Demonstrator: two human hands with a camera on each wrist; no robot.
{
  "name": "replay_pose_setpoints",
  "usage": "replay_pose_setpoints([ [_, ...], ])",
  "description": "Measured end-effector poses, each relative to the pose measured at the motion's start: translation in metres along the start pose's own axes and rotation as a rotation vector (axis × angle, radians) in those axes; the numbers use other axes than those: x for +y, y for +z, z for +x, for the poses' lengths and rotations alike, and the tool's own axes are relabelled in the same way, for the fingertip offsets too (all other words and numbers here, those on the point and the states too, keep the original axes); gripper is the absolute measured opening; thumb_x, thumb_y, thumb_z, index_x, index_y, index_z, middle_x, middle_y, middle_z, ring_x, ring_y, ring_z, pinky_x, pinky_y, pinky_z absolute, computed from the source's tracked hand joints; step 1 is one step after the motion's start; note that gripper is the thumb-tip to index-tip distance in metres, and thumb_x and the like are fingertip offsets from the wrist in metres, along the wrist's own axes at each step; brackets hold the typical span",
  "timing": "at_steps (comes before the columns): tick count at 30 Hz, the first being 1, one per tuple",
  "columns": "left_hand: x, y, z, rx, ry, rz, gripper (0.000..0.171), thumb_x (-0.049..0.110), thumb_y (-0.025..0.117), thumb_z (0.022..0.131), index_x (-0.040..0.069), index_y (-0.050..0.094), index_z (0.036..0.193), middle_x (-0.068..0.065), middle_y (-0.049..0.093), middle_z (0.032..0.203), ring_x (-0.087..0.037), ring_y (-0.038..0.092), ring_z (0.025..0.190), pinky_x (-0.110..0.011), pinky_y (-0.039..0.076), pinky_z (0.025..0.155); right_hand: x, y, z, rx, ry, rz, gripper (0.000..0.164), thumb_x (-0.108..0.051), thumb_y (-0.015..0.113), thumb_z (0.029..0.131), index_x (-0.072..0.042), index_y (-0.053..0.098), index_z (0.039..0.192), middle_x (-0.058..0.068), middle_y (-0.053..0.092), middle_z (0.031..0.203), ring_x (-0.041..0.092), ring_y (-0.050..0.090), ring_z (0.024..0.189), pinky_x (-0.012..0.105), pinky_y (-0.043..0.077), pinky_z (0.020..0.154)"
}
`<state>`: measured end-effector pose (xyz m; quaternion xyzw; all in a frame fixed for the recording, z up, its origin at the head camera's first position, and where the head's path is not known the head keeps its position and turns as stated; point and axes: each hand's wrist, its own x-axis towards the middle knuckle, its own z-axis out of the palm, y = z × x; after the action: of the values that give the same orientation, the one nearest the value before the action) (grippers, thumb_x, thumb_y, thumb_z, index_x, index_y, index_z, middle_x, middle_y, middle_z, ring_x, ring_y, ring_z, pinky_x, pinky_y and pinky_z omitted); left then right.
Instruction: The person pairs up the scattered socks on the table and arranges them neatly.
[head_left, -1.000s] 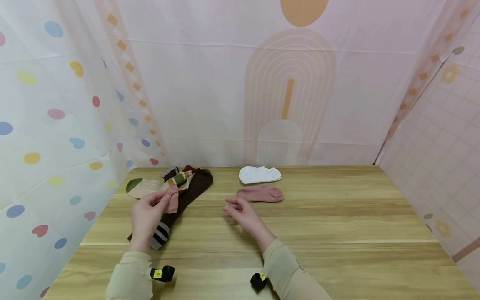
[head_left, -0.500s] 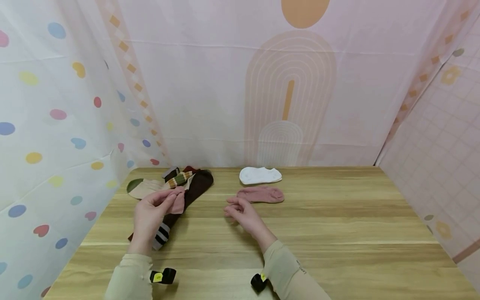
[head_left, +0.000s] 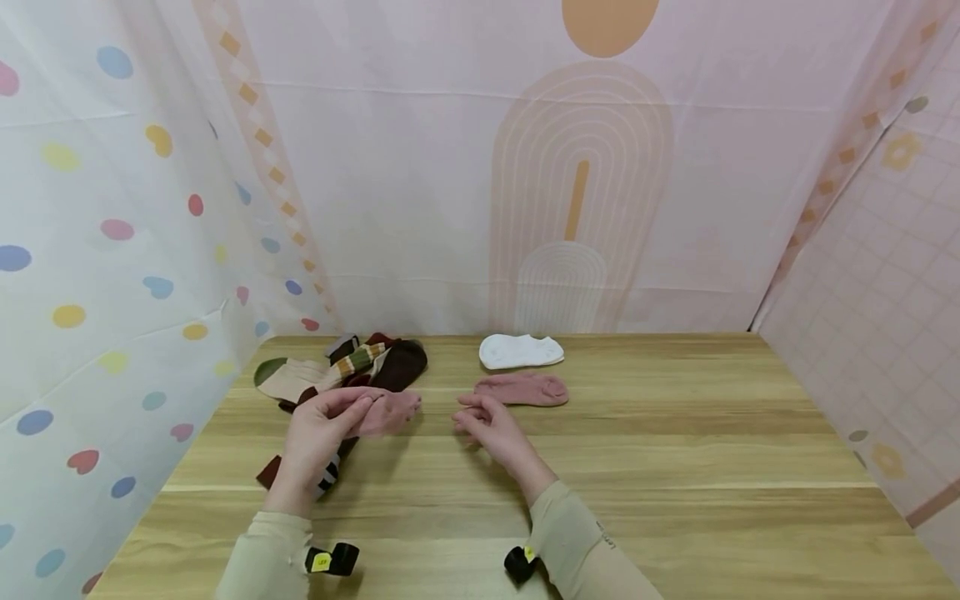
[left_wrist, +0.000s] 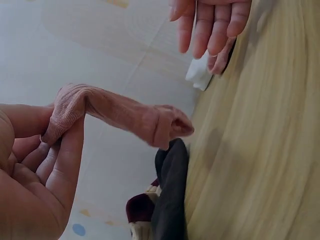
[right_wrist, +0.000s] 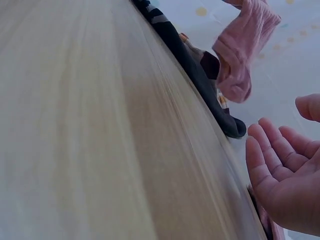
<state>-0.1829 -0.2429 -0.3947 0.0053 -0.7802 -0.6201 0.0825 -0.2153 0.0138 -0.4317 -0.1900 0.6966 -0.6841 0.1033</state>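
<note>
Now one pink ankle sock (head_left: 387, 414) is up in the air over the wood table (head_left: 690, 467), pinched by the left hand (head_left: 311, 440), thumb to finger. The right hand (head_left: 497, 435) holds nothing, fingers loosely bent, thumb apart, near a second pink ankle sock (head_left: 522, 388).

Head view forward-down over the table (head_left: 712, 450), 2 close, tilted wrist views, held pink sock (head_left: 386, 415) in all 3

Sock heap (head_left: 405, 365) on the table (head_left: 675, 450) to my left, more socks (head_left: 528, 389) (one behind another) just beyond my right hand (head_left: 497, 432)
</note>
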Motion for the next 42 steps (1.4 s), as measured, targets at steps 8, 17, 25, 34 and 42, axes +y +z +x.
replay_pose_setpoints([
  [8, -0.016, 0.009, 0.003, -0.058, -0.013, -0.032, 0.031, 0.011, 0.069, 0.094, -0.009, 0.068, 0.117, 0.003, 0.072, 0.103, -0.004, 0.063, 0.088, -0.021, 0.054, 0.071, 0.003, -0.001, 0.002, 0.015, 0.013, 0.002, 0.039, -0.004, 0.053, 0.101, 0.019, 0.046, 0.132, 0.032, 0.061, 0.112, 0.053, 0.057, 0.107, 0.059, 0.050, 0.086],
  [17, -0.034, 0.003, 0.012, 0.008, -0.004, 0.334, 0.026, 0.023, 0.070, 0.095, 0.002, 0.075, 0.110, -0.013, 0.070, 0.114, -0.021, 0.061, 0.106, -0.021, 0.046, 0.081, 0.004, -0.002, 0.003, 0.018, 0.009, -0.011, 0.038, -0.004, 0.054, 0.101, 0.019, 0.047, 0.131, 0.029, 0.060, 0.108, 0.054, 0.055, 0.106, 0.060, 0.050, 0.085],
  [25, -0.036, -0.002, 0.013, 0.049, 0.125, 0.616, 0.023, 0.014, 0.067, 0.094, -0.001, 0.072, 0.110, -0.016, 0.072, 0.104, -0.035, 0.065, 0.100, -0.050, 0.049, 0.087, 0.002, -0.001, 0.004, 0.014, 0.003, -0.049, 0.035, -0.002, 0.056, 0.100, 0.019, 0.051, 0.127, 0.023, 0.061, 0.105, 0.053, 0.056, 0.103, 0.060, 0.050, 0.084],
  [34, -0.031, -0.008, 0.008, 0.060, 0.181, 0.678, 0.026, 0.011, 0.066, 0.095, -0.002, 0.069, 0.117, -0.019, 0.071, 0.107, -0.035, 0.068, 0.094, -0.052, 0.052, 0.082, 0.007, -0.001, 0.008, 0.009, -0.027, -0.157, 0.033, -0.004, 0.058, 0.099, 0.016, 0.055, 0.124, 0.023, 0.064, 0.107, 0.030, 0.063, 0.093, 0.047, 0.055, 0.080],
  [42, -0.031, -0.009, -0.001, 0.028, 0.310, 0.751, 0.031, 0.009, 0.070, 0.091, -0.003, 0.068, 0.119, -0.020, 0.070, 0.111, -0.038, 0.065, 0.103, -0.055, 0.050, 0.086, 0.025, -0.003, 0.021, -0.001, -0.120, -0.359, 0.030, -0.012, 0.063, 0.098, 0.005, 0.063, 0.122, 0.013, 0.066, 0.111, 0.026, 0.063, 0.102, 0.031, 0.052, 0.086],
])
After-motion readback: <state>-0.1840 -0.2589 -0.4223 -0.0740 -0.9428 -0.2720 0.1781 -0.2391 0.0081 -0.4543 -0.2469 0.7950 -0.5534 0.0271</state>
